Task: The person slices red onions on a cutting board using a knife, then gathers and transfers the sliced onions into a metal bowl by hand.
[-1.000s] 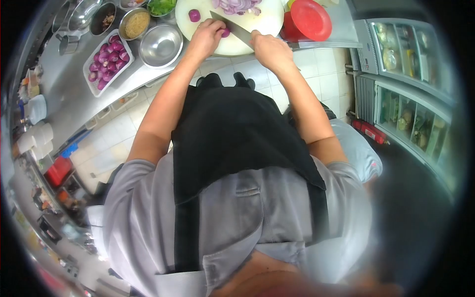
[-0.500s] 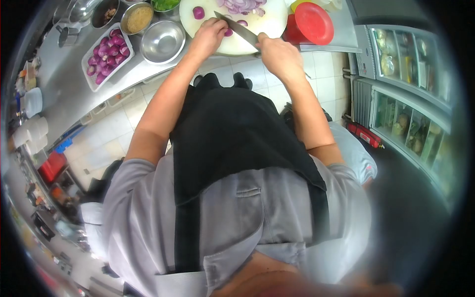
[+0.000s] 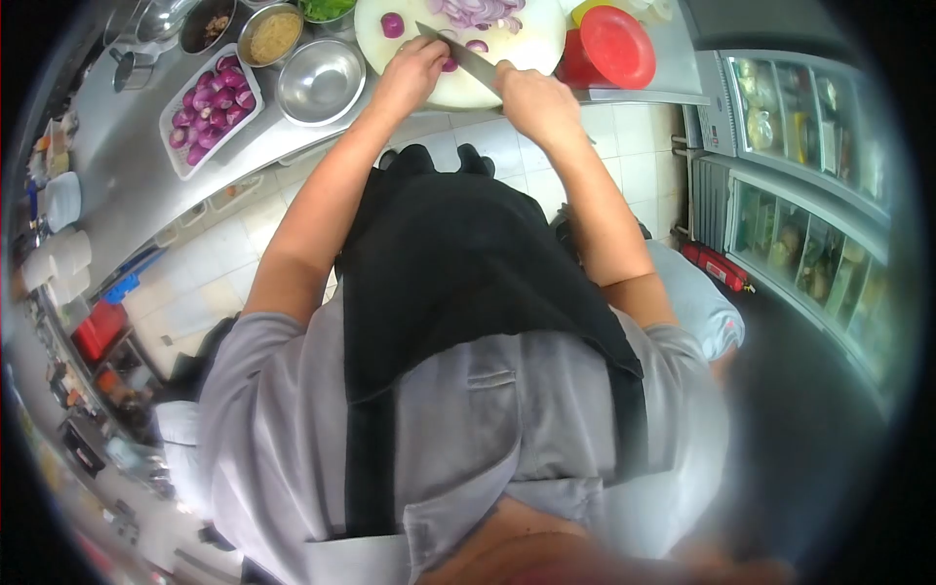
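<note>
The top edge cuts off the cutting board (image 3: pixel 534 47), sliced onions (image 3: pixel 478 12) and 1 bowl of greens (image 3: pixel 341 22); the right hand (image 3: pixel 536 102) covers most of the knife's (image 3: pixel 462 57) handle.

On our bench (image 3: pixel 122 161), the cutting board (image 3: pixel 478 90) carries onion slices (image 3: pixel 477 13) at its far side, an onion piece (image 3: pixel 392 24) to their left. Left of the board we have a bowl (image 3: pixel 320 83); further left, a basket (image 3: pixel 223 143) holds onions (image 3: pixel 210 109). A dish (image 3: pixel 617 47) sits right of the board.
</note>
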Available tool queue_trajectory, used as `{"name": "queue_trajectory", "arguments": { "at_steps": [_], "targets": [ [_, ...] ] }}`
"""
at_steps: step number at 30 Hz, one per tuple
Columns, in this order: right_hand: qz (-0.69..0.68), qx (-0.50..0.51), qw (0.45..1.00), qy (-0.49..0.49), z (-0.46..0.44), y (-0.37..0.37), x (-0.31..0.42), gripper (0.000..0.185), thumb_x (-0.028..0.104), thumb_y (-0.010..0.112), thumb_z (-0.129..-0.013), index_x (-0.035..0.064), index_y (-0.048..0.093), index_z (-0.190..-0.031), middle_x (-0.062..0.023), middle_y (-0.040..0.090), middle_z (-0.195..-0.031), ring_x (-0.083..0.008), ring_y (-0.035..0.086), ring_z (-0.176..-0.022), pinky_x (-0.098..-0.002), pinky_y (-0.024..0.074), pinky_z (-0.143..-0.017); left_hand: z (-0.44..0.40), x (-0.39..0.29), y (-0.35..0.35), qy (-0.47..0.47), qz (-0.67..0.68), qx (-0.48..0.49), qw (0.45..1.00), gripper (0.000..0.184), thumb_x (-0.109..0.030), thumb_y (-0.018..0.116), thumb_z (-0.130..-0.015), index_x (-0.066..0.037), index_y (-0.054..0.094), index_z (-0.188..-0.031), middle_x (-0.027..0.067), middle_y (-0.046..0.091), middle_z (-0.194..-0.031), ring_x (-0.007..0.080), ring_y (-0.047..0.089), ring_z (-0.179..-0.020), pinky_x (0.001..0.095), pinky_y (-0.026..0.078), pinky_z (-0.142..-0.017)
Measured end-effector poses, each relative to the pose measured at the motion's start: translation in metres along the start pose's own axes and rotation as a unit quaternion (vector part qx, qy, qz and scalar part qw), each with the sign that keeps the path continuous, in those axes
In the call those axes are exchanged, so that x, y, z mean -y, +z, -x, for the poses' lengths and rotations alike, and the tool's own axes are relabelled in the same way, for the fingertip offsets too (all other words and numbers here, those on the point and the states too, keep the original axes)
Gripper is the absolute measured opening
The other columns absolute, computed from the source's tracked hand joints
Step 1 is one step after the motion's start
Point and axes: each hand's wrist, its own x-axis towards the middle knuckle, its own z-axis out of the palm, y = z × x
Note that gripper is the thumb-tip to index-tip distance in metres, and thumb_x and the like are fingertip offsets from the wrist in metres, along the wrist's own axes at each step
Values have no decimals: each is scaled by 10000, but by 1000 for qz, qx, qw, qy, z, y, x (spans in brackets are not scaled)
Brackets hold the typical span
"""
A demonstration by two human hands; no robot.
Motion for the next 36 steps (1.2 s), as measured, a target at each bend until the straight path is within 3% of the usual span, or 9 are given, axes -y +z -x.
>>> {"name": "queue_trajectory", "arguments": {
  "at_steps": [5,7,16,23,26,28,31,35,36],
  "targets": [
    [2,27,999,23,8,-8,3,267,269,520,-1102,28,624,-1153,-262,759,-959,-481,734,-948,-596,549,-845,3,0,1,-36,2,30,999,166,-93,694,-942,-78,711,-1107,114,699,-1139,380,652,-1108,468,554,-942],
    [-7,2,1000,-3,-2,5,4,236,142,504,-1026,24,652,-1166,-260,773,-1013,-453,758,-970,-568,578,-845,1,2,2,3,-2,-5,1000,151,-98,706,-952,-67,728,-1099,133,710,-1082,386,679,-1024,463,563,-876],
    [-25,34,999,8,-3,10,0,242,204,513,-1066,20,652,-1142,-277,763,-1034,-455,743,-1025,-565,557,-900,2,3,1,-8,-5,19,1000,173,-102,697,-951,-79,716,-1122,123,700,-1119,387,653,-1105,475,559,-932],
    [-22,49,998,30,0,-16,-18,268,223,525,-1079,50,677,-1215,-244,762,-1139,-409,729,-1113,-547,550,-933,-11,10,-12,91,-34,47,994,209,-118,723,-947,-66,676,-1144,148,708,-1070,394,678,-1027,478,550,-909],
    [-13,57,997,45,2,-25,-24,282,225,532,-1079,50,688,-1237,-234,756,-1175,-397,715,-1154,-534,549,-951,-21,8,-18,43,-34,137,989,249,-125,729,-949,-58,656,-1177,162,720,-992,392,705,-980,478,560,-877],
    [-10,47,998,52,3,-28,-25,278,223,535,-1081,55,697,-1233,-232,757,-1173,-390,714,-1158,-526,552,-958,-20,-6,-14,-131,-1,112,985,270,-128,718,-960,-50,645,-1209,168,720,-905,409,721,-909,486,567,-830],
    [-7,40,998,44,7,-36,-24,277,222,537,-1081,60,698,-1237,-224,762,-1164,-382,715,-1159,-522,555,-949,-13,-10,-4,-218,40,45,974,280,-119,687,-978,-49,636,-1244,160,713,-838,432,718,-824,501,569,-780],
    [-12,28,999,18,10,-33,-27,275,227,538,-1081,64,699,-1234,-222,764,-1154,-379,721,-1143,-519,558,-939,-15,-6,-20,-201,13,65,977,266,-67,635,-982,-46,666,-1246,186,740,-964,425,719,-936,486,563,-855],
    [-8,33,999,19,10,-34,-25,273,226,538,-1082,62,699,-1229,-223,764,-1148,-380,723,-1133,-519,558,-933,-15,1,-22,-90,-22,61,994,282,-36,612,-974,-49,685,-1246,191,737,-1050,417,706,-1004,480,551,-899]
  ]
}}
